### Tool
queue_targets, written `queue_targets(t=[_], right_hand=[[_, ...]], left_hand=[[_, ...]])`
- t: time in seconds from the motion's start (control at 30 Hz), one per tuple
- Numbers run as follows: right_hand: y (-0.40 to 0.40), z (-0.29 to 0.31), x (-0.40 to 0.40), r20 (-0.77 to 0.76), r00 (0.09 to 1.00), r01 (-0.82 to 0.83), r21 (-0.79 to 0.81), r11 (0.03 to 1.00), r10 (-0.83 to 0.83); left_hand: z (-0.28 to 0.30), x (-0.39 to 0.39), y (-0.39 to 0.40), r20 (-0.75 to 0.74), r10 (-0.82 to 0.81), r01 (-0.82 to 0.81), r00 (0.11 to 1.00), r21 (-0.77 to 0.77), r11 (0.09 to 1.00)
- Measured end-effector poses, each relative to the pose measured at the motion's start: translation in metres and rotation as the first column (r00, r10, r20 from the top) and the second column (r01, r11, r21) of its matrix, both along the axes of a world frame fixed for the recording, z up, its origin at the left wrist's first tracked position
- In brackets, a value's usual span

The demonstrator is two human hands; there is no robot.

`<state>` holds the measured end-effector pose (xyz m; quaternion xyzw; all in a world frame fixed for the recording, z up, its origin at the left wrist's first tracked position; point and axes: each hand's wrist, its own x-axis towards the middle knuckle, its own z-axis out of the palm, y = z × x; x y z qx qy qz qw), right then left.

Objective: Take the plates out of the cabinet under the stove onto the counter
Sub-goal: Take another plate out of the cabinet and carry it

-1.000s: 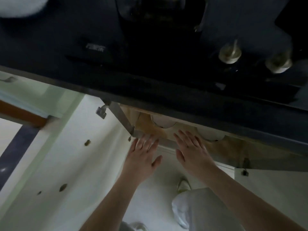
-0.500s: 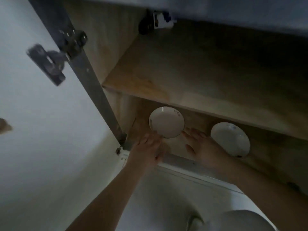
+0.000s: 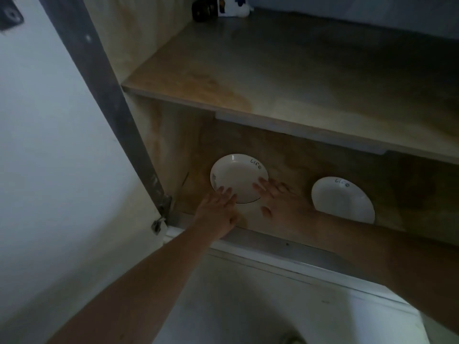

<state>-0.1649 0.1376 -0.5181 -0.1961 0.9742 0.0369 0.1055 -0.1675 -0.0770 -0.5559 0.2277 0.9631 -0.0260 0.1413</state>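
Two white plates lie on the bottom shelf of the open cabinet [image 3: 188,155], each with small dark writing near its far rim. The left plate [image 3: 237,176] has both hands at it. My left hand [image 3: 219,207] rests its fingertips on the plate's near left rim. My right hand [image 3: 279,197] touches the near right rim, fingers spread. Neither hand has closed around the plate. The right plate [image 3: 344,199] lies apart, partly hidden behind my right forearm.
A wooden upper shelf [image 3: 285,78] overhangs the plates, with a dark round object [image 3: 202,9] and a white and blue package [image 3: 232,6] at its back. The open white door [image 3: 49,145] stands at left, with hinges on a grey frame post [image 3: 109,100].
The view has dropped from the dark stove top into the cabinet and come closer. Both hands have reached forward from the cabinet's front edge onto the left plate's near rim.
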Motion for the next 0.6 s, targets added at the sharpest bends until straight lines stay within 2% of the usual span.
queue_targets(t=[0.07, 0.17, 0.3, 0.4, 0.53, 0.6], right_hand=[[-0.006, -0.011, -0.011, 0.05, 0.998, 0.038, -0.002, 0.999, -0.038], [-0.015, -0.028, -0.02, 0.123, 0.979, 0.168, -0.021, 0.986, -0.164], [-0.009, -0.055, -0.009, 0.165, 0.967, 0.195, 0.017, 0.981, -0.195], [0.006, -0.07, -0.001, 0.232, 0.945, 0.233, 0.016, 0.972, -0.23], [0.022, -0.082, 0.005, 0.241, 0.944, 0.232, 0.004, 0.973, -0.226], [0.021, -0.082, 0.004, 0.263, 0.915, 0.339, -0.085, 0.937, -0.307]], left_hand=[[-0.009, -0.006, 0.002, -0.013, 0.012, -0.012, 1.0, -0.008, 1.0], [-0.026, -0.011, 0.002, 0.049, 0.013, -0.011, 0.999, -0.04, 0.999], [-0.039, -0.017, 0.002, 0.091, 0.025, -0.023, 0.996, -0.019, 1.0], [-0.042, -0.017, 0.002, 0.037, 0.032, -0.033, 0.999, 0.025, 0.999], [-0.047, -0.008, 0.003, -0.022, 0.017, -0.016, 1.0, 0.036, 0.999], [-0.047, -0.005, 0.005, -0.057, -0.026, 0.028, 0.998, 0.026, 0.999]])
